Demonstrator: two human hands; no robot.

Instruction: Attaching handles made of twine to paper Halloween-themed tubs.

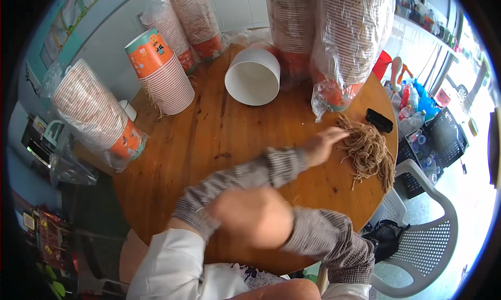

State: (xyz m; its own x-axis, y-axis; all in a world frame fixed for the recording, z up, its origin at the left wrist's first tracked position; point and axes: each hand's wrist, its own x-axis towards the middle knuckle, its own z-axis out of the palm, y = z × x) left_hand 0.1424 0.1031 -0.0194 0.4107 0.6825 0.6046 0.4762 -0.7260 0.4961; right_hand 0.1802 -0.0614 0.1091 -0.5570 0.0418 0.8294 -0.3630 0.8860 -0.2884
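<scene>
My left arm crosses the table to the right. My left hand [326,145] is open, fingers stretched out, with the fingertips at the edge of a pile of tan twine strands [369,153]. Smeared by motion, my right hand [255,216] is over the near part of the table, beside my left sleeve; its fingers cannot be made out. Beyond my hands a white-lined paper bucket [253,80] lies tipped with its mouth toward me. Left of it stands an unwrapped stack of orange paper buckets [167,86], with some twine strands hanging at its side.
Plastic-wrapped bucket stacks [96,109] stand at the left, and taller wrapped stacks [350,36] at the back right. A black phone-like object [379,120] lies by the twine on the round wooden table [224,143]. A grey plastic chair [428,237] and a black crate [443,138] are to the right.
</scene>
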